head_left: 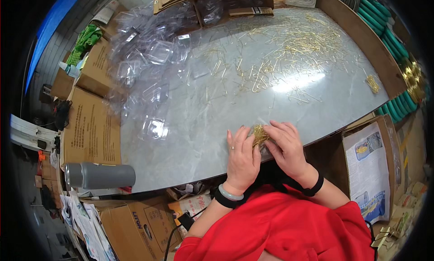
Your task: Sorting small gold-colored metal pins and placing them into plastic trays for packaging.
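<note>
A person in a red short-sleeved top (271, 225) is leaning over a grey marbled tabletop (190, 157), both forearms reaching in from the lower edge and angling toward each other. The left hand (242, 159), below a pale rounded bangle (230, 193) and a black wristband (225, 200), is pointing its fingers up and away from the body, thumb turned inward. The right hand (285, 148), its wrist circled by a second black band (315, 187), is slanting in from the right with fingers bent. Between them, near the table's front edge, both hands are gripping a compact bundle of thin gold-coloured metal wire hooks (259, 135), fingers closing on it from either side; the fingertips' undersides are hiding, so the exact contact is perhaps lighter than it seems. Beyond, loose gold-coloured wire hooks (307, 44) are lying scattered.
</note>
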{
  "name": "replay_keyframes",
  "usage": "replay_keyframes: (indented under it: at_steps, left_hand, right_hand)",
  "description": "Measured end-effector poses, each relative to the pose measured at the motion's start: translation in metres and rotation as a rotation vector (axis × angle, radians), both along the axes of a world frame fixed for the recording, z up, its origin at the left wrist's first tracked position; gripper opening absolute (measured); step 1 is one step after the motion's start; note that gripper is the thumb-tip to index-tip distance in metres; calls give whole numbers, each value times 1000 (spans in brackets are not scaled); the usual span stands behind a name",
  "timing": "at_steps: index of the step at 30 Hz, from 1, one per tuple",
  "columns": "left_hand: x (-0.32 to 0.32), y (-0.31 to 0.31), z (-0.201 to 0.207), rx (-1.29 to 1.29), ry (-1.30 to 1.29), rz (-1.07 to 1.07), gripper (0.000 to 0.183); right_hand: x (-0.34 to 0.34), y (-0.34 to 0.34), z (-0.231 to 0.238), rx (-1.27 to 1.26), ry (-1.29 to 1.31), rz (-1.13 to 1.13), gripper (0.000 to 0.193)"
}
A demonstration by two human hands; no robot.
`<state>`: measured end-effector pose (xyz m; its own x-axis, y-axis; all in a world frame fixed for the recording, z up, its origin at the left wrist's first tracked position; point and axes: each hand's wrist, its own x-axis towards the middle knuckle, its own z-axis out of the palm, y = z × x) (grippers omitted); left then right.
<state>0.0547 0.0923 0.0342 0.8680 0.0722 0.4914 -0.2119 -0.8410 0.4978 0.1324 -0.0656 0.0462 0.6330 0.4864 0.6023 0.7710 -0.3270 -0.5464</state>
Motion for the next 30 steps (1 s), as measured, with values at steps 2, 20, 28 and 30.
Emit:
replay_keyframes:
  at_steps: [2,20,28,30]
  left_hand:
    - [0,-1,0,20,9,-11,40]
    - [0,-5,1,45,-35,0,38]
    - [-1,-4,-5,21,-47,-20,45]
    - [-1,-6,-4,-5,-70,-16,46]
  right_hand:
    - [-2,-1,3,16,83,-13,36]
    - [-25,-1,5,-282,49,-110,59]
    - [-5,9,-1,-143,113,-69,50]
    - [4,11,-8,-186,99,22,50]
